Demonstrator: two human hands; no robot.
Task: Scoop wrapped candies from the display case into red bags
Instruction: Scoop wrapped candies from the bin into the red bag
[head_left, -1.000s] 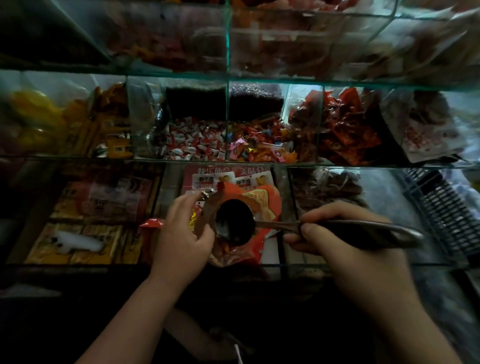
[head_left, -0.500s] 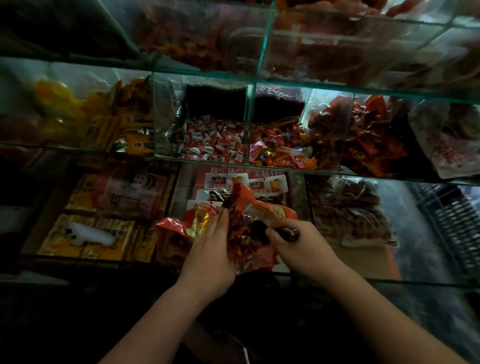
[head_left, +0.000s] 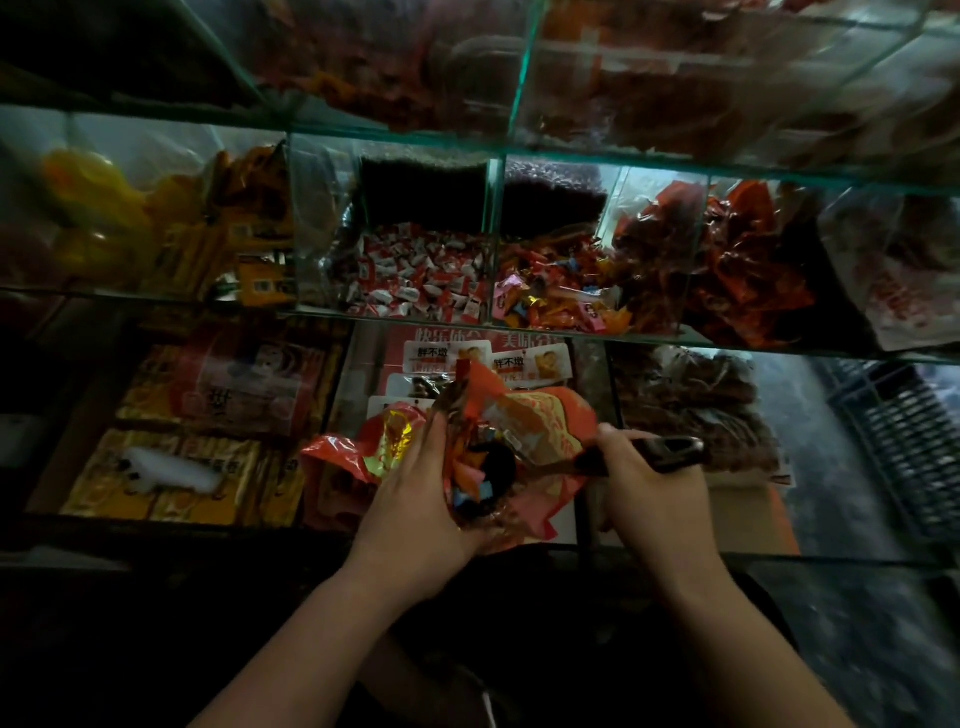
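Head view, dim light.

- Left hand (head_left: 415, 499): grips the left side of the red bag (head_left: 545, 426), fingers running up along the bag's mouth edge and palm under its crumpled body. The bag is held open, mouth tilted up and to the right.
- Right hand (head_left: 649, 493): fingers wrapped around the handle of the scoop (head_left: 670, 449). The handle runs roughly level and its free end sticks out to the right past the knuckles.
- The scoop's dark bowl sits inside the bag mouth, just right of the left fingers.
- Wrapped candies (head_left: 467, 473): orange, blue and pink pieces lie in the bag around and below the bowl, touching the left palm side of the bag. Cannot tell whether any are in the bowl.
- Bag position: over the near middle of the display case (head_left: 727, 345), above its lowest glass level and close to the near edge.
- Middle shelf, beyond the bag: a compartment of red-and-white candies (head_left: 415, 280), and to its right a compartment of mixed candies (head_left: 550, 296), well apart from both hands.
- Further right: red packets (head_left: 743, 270).
- Far left: yellow packs (head_left: 208, 244).
- Right edge: a black basket (head_left: 898, 441).
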